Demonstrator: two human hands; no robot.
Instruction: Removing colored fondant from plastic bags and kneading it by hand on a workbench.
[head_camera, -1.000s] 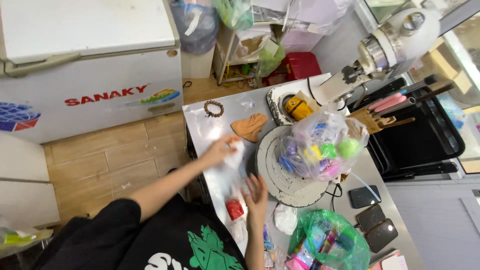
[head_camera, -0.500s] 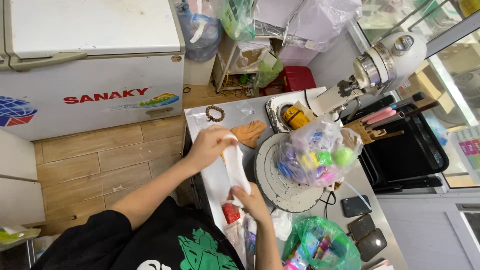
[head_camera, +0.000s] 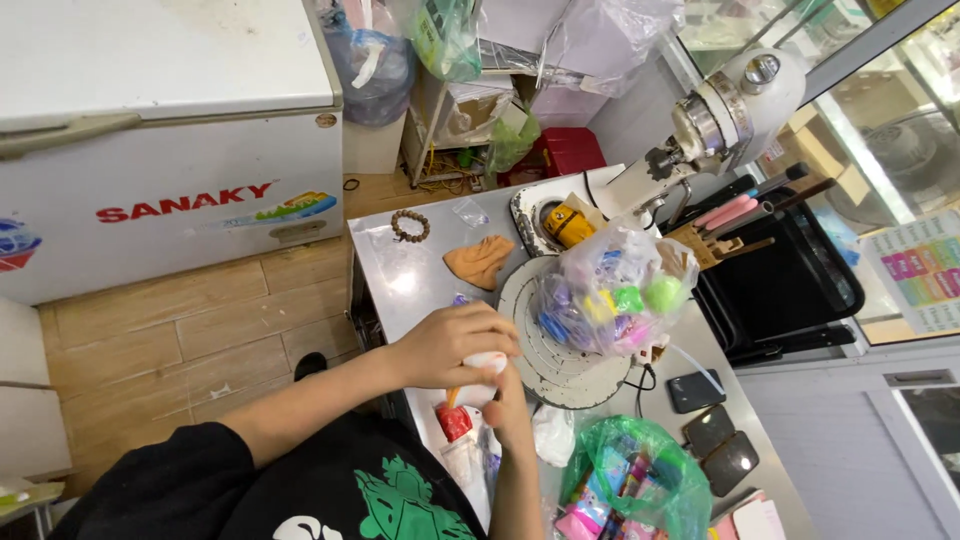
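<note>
Head view looks down on your two hands meeting over the near part of a steel worktop (head_camera: 400, 275). Your left hand (head_camera: 450, 345) is curled tight around a white piping bag (head_camera: 488, 362), fingers wrapped over its top; only a small patch of the white bag shows between the knuckles. Your right hand (head_camera: 510, 405) comes up from below and presses against the same bag from the underside, its fingers closed in on it, though you cannot tell how firmly it grips. Just below your hands lies a small red packet (head_camera: 453, 420) on the worktop.

Right beside your hands sits a round white cake turntable (head_camera: 540, 360), and on it rests a clear plastic bag of coloured bits (head_camera: 610, 300). Farther along the worktop lie an orange cloth (head_camera: 480, 262) and a beaded bracelet (head_camera: 410, 227), well apart from your hands. A green plastic bag (head_camera: 630, 490) sits near your right forearm, with three phones (head_camera: 715, 425) next to it. A white stand mixer (head_camera: 715, 125) stands at the far end.
</note>
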